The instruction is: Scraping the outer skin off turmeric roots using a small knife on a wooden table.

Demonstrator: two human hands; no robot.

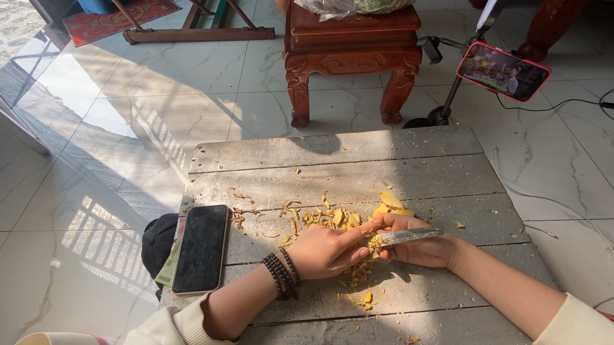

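A black flat smartphone (201,248) lies at the left edge of the grey weathered plank table (337,169). The left hand (326,251), beaded bracelets at the wrist, pinches a small yellow root piece (376,241). The right hand (423,247) grips a steel-bladed knife (408,236) against it. Best to keep the blade shallow and angled away from the pinching fingertips, above the yellow peelings (326,219).

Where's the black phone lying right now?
In the head view, the black phone lies flat at the wooden table's left edge, just left of the left hand and its beaded bracelets.
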